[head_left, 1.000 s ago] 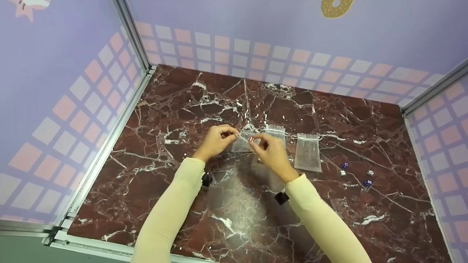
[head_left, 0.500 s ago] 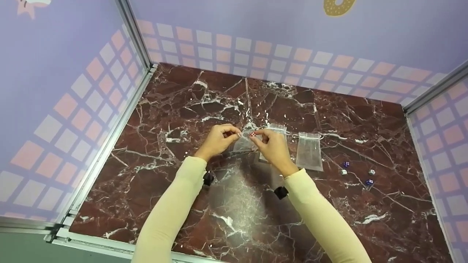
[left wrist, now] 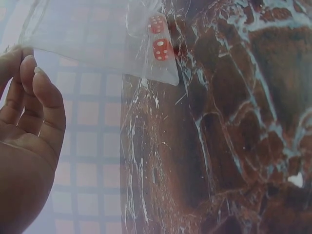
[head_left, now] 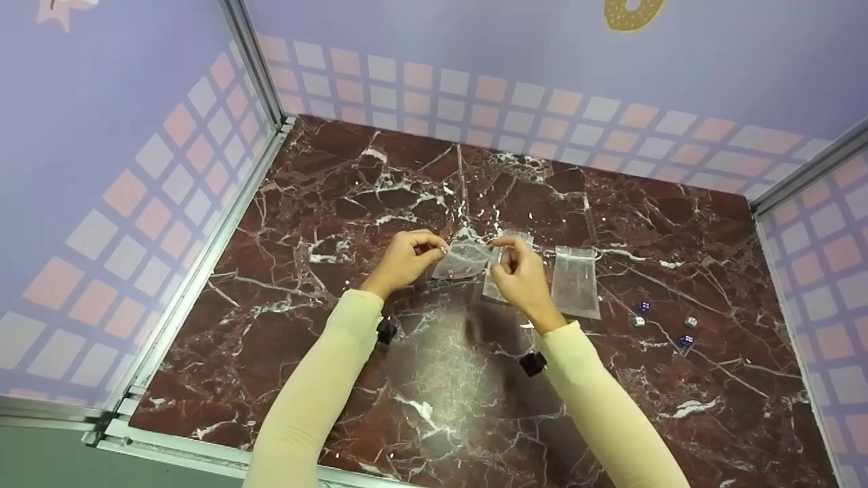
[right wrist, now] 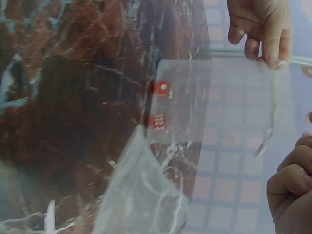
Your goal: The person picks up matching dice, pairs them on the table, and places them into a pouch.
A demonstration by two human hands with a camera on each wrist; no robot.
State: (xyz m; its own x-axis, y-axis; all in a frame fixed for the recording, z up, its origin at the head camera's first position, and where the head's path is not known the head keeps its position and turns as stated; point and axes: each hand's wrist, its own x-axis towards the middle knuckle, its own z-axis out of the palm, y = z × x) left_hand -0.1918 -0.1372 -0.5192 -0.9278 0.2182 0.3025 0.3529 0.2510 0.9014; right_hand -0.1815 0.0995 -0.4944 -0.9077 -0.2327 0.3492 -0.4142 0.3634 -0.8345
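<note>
head view: a sheer pale bag (head_left: pixel 468 261) sits mid-frame. the left hand (head_left: pixel 405 261), at its left, pinches a corner of the rim between thumb and fingertips, probably to hold the mouth up and reachable. the right hand (head_left: pixel 523 274), at its right, has thumb and forefinger parted; whether a fingertip touches the rim, i cannot tell. two red dice (right wrist: pixel 162 87) lie inside at the closed end, where their weight likely settles them. the mouth faces the top of the frame and the closed end the bottom; in the right wrist view the long axis runs sideways, mouth to the right. a second bag (head_left: pixel 494 290) is partly hidden by the right hand, a third bag (head_left: pixel 575 281) lies right of it, and four loose dice (head_left: pixel 643 307) lie at frame right
</note>
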